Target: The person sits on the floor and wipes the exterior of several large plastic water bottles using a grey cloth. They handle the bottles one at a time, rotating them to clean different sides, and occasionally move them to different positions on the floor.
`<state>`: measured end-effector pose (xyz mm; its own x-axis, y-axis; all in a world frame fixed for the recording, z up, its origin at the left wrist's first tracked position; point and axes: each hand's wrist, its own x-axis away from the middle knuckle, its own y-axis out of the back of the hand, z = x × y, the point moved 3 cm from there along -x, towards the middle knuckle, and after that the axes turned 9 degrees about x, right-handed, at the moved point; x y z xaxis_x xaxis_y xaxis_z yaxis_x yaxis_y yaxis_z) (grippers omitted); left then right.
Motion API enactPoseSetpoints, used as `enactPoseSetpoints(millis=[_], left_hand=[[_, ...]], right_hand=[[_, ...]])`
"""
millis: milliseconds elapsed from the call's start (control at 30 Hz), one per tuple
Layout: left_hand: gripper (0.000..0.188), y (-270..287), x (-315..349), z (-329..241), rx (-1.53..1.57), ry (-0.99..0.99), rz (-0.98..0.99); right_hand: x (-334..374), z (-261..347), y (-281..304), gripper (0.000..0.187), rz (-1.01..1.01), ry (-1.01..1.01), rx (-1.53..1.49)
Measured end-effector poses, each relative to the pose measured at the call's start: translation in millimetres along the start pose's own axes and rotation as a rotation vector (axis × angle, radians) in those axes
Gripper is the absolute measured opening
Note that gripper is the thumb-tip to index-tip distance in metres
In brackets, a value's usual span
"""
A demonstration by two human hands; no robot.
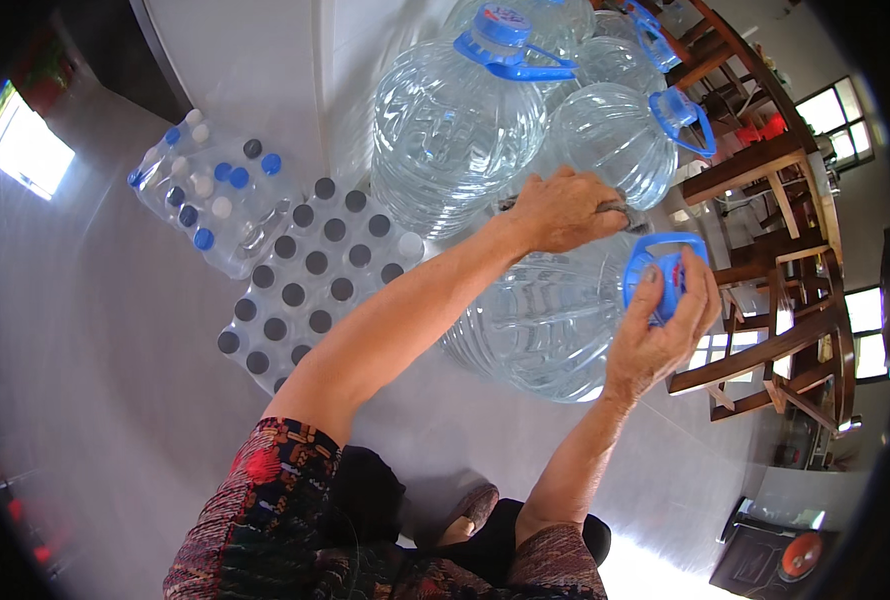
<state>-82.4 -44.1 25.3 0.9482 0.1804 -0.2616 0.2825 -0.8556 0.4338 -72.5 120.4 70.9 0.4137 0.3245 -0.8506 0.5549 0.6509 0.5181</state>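
A large clear water jug [540, 325] with a blue cap and carry handle [663, 243] leans tilted in front of me, its top toward the right. My right hand [670, 325] is closed around the blue cap. Fingers bent, my left hand [565, 212] presses a dark grey cloth [620, 212] against the upper side of the jug. Part of the cloth is hidden under that hand. Just beyond it stand another big jug [455, 130] and a smaller-looking one [615, 140], both with blue caps and handles.
Shrink-wrapped bottles with dark caps [315, 262] lie left of the jug. Beside them is a pack with blue, white and dark caps [215, 190]. A white panel [245, 60] rises behind. Wooden chairs [785, 330] stand on the right. My shoe [477, 505] is below on the grey floor [125, 400].
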Motion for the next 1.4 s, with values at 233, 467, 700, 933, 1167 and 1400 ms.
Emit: enactPoseSetpoints(millis=[233, 467, 700, 933, 1167, 1400], left_hand=[[0.044, -23.1, 40.8, 93.6, 0.527, 0.138, -0.12], [0.043, -93.2, 127.3, 160.0, 0.319, 0.363, -0.427], [0.048, -97.1, 132.4, 173.4, 0.487, 0.62, -0.321], [0.048, -37.3, 58.6, 85.7, 0.626, -0.042, -0.1], [0.043, -77.6, 2.0, 133.5, 0.575, 0.154, 0.111], [0.041, -121.0, 7.1, 233.3, 0.496, 0.511, 0.199]], right_hand=[[5.4, -20.8, 3.8, 0.033, 0.017, -0.005, -0.037], [1.7, -41.5, 1.6, 0.033, 0.023, -0.074, -0.062], [7.0, -58.0, 3.9, 0.033, 0.024, -0.109, -0.139], [24.9, -57.7, 21.5, 0.035, -0.006, -0.13, -0.122], [32.1, -53.3, 30.6, 0.041, -0.021, -0.128, -0.075], [30.2, -42.0, 32.4, 0.043, 0.011, -0.051, 0.038]])
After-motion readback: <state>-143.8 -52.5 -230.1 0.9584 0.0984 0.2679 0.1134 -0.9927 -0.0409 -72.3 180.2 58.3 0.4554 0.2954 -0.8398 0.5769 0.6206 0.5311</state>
